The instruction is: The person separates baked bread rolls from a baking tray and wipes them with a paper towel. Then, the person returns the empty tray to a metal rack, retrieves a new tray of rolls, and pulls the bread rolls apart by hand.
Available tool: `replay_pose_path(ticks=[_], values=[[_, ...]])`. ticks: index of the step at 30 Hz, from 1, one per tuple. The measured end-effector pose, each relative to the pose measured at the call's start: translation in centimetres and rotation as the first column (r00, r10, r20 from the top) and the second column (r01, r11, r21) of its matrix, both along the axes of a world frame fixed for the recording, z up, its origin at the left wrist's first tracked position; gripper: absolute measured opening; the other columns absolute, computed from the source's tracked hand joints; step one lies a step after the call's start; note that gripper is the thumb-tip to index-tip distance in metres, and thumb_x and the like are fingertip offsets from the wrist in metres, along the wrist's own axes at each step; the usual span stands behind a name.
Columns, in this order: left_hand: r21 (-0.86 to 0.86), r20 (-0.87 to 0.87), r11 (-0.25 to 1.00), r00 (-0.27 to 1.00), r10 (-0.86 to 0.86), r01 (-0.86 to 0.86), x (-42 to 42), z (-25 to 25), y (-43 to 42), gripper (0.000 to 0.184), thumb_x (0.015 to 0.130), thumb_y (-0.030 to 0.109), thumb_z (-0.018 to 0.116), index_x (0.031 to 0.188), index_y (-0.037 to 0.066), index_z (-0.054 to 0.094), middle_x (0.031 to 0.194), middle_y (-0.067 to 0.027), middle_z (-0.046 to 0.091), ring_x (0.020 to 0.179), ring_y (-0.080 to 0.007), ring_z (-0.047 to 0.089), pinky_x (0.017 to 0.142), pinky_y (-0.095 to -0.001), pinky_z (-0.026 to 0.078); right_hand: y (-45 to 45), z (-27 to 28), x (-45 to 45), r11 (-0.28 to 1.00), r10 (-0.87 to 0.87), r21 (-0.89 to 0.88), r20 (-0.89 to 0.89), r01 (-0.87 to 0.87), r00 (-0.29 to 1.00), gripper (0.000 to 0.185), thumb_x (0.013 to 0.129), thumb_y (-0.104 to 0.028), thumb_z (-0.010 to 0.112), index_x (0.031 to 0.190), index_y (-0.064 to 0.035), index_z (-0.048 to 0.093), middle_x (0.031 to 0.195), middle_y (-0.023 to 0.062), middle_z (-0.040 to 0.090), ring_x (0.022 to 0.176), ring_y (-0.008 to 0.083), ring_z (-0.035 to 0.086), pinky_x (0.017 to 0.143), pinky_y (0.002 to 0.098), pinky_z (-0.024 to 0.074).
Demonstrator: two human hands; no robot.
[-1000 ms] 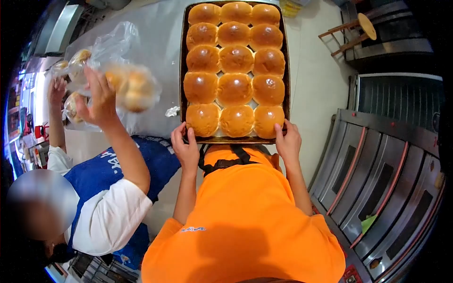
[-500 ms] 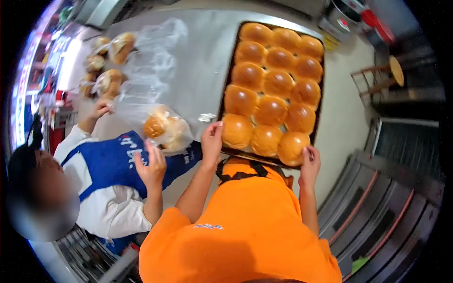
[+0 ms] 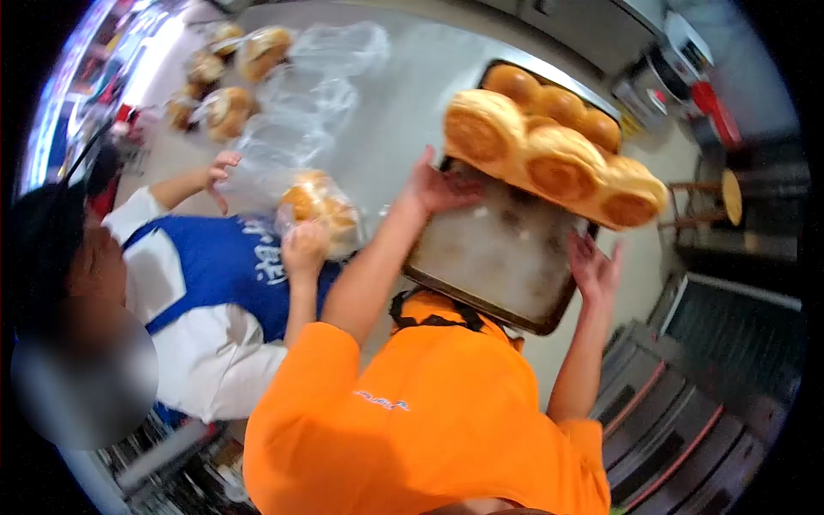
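Observation:
A joined slab of golden buns [image 3: 562,163] is tipped up over the far part of the dark baking tray [image 3: 502,257], its pale undersides facing me. Other glossy brown buns [image 3: 558,105] show behind it at the tray's far end. My left hand [image 3: 442,184] is at the tray's left edge, just below the slab, fingers spread. On the right side, my right hand [image 3: 594,262] is below the slab's right end, palm up with fingers apart. The near part of the tray is bare metal with brown marks.
At the left, a co-worker in a blue apron [image 3: 219,270] handles a bagged bread [image 3: 322,210] on the metal table [image 3: 421,69]. Clear bags [image 3: 296,112] and several bagged breads [image 3: 230,112] lie beyond. A wooden stool [image 3: 730,197] and ovens [image 3: 665,421] are at the right.
The near buns have lifted and tipped away, baring the near part of the tray. My hands have moved forward from its near edge, and their fingers have opened. The view has turned left.

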State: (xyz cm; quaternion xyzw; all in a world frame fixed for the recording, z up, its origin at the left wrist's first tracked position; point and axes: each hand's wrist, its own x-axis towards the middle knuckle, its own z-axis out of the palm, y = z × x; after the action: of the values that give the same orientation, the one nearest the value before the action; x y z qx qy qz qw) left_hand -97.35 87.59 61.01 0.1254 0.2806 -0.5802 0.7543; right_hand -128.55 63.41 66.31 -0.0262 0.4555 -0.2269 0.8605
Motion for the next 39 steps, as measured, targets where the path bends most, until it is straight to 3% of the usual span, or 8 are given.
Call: replay_pose_path(ticks=[3, 5, 12, 19, 22, 30, 34, 39], values=[[-0.136, 0.495, 0.979, 0.866, -0.063, 0.149, 3.2, -2.2, -0.8, 0.081, 0.102, 0.057, 0.057, 0.158, 0.001, 0.037, 0.161, -0.0261, 0.041, 0.148, -0.0431, 0.041, 0.123, -0.0616, 0.031, -2.8, -2.8, -0.6, 0.965, 0.232, -0.181, 0.248, -0.190, 0.941, 0.068, 0.103, -0.052, 0.059, 0.148, -0.0009, 0.050, 0.145, 0.0208, 0.059, 0.135, 0.0384, 0.056, 0.115, 0.0501, 0.0464], [-0.043, 0.082, 0.920, 0.919, -0.386, 0.391, 4.7, -1.3, -0.5, 0.063, 0.108, 0.048, 0.052, 0.151, 0.003, 0.050, 0.149, -0.0189, 0.058, 0.137, -0.0352, 0.056, 0.118, -0.0528, 0.043, -2.7, 2.4, 0.6, 0.845, 0.531, -0.154, 0.141, -0.512, 0.835, 0.056, 0.106, -0.047, 0.058, 0.144, -0.0053, 0.057, 0.133, 0.0155, 0.068, 0.127, 0.0268, 0.063, 0.108, 0.0454, 0.0527], [0.490, 0.536, 0.860, 0.728, -0.427, 0.144, -0.6, 1.8, -1.9, 0.068, 0.106, 0.056, 0.053, 0.139, -0.003, 0.057, 0.132, -0.0163, 0.067, 0.118, -0.0234, 0.068, 0.099, -0.0420, 0.059, -0.2, -0.7, 3.2, 0.895, 0.263, -0.305, -0.231, -0.327, 0.937, 0.058, 0.111, -0.051, 0.044, 0.143, -0.0052, 0.055, 0.139, 0.0140, 0.064, 0.125, 0.0278, 0.065, 0.104, 0.0450, 0.0559], [-0.056, 0.693, 0.996, 0.716, 0.086, -0.066, 1.5, 3.6, -2.2, 0.095, 0.099, 0.081, 0.034, 0.131, -0.004, 0.062, 0.125, -0.0154, 0.071, 0.115, -0.0267, 0.069, 0.100, -0.0423, 0.058, -2.4, 2.8, 4.1, 0.763, 0.154, -0.647, 0.196, 0.010, 0.968, 0.067, 0.108, -0.057, 0.047, 0.139, 0.0010, 0.060, 0.130, 0.0136, 0.069, 0.115, 0.0247, 0.069, 0.098, 0.0400, 0.0562], [-0.057, 0.622, 0.996, 0.782, -0.023, 0.075, 4.3, 3.2, -1.8, 0.098, 0.097, 0.083, 0.035, 0.139, -0.003, 0.056, 0.133, -0.0166, 0.067, 0.119, -0.0292, 0.068, 0.104, -0.0438, 0.055, -4.4, 7.7, 4.2, 0.174, 0.070, -0.634, -0.756, -0.754, 0.651, 0.040, 0.100, -0.034, 0.073, 0.100, 0.0057, 0.076, 0.085, 0.0014, 0.071, 0.080, 0.0095, 0.060, 0.072, 0.0269, 0.0490], [-0.057, 0.571, 0.897, 0.752, -0.330, 0.438, 4.3, 5.4, -3.7, 0.076, 0.104, 0.062, 0.052, 0.154, 0.006, 0.046, 0.147, -0.0158, 0.059, 0.135, -0.0279, 0.058, 0.115, -0.0462, 0.047, -4.1, 10.4, 5.2, 0.067, 0.268, -0.643, -0.725, -0.763, 0.634, 0.053, 0.092, -0.032, 0.081, 0.133, -0.0027, 0.064, 0.107, 0.0053, 0.070, 0.074, 0.0096, 0.061, 0.070, 0.0282, 0.0509], [-0.115, 0.595, 0.852, 0.722, -0.353, 0.510, 5.6, 2.5, -3.8, 0.097, 0.098, 0.077, 0.042, 0.153, -0.003, 0.046, 0.151, -0.0175, 0.056, 0.137, -0.0286, 0.056, 0.117, -0.0441, 0.045, -3.2, 9.8, 5.5, 0.432, 0.553, -0.460, -0.545, -0.776, 0.630, 0.064, 0.101, -0.056, 0.065, 0.137, -0.0038, 0.063, 0.130, 0.0100, 0.067, 0.094, 0.0128, 0.068, 0.084, 0.0291, 0.0544], [-0.231, 0.506, 0.792, 0.765, -0.398, 0.565, 5.9, 2.5, -3.7, 0.113, 0.094, 0.087, 0.032, 0.150, -0.010, 0.046, 0.150, -0.0191, 0.057, 0.137, -0.0287, 0.056, 0.115, -0.0416, 0.045, -2.3, 3.7, 7.0, 0.124, 0.528, -0.286, -0.792, -0.950, 0.307, 0.079, 0.101, -0.066, 0.056, 0.142, 0.0015, 0.060, 0.139, 0.0135, 0.064, 0.130, 0.0179, 0.057, 0.108, 0.0328, 0.0447]])
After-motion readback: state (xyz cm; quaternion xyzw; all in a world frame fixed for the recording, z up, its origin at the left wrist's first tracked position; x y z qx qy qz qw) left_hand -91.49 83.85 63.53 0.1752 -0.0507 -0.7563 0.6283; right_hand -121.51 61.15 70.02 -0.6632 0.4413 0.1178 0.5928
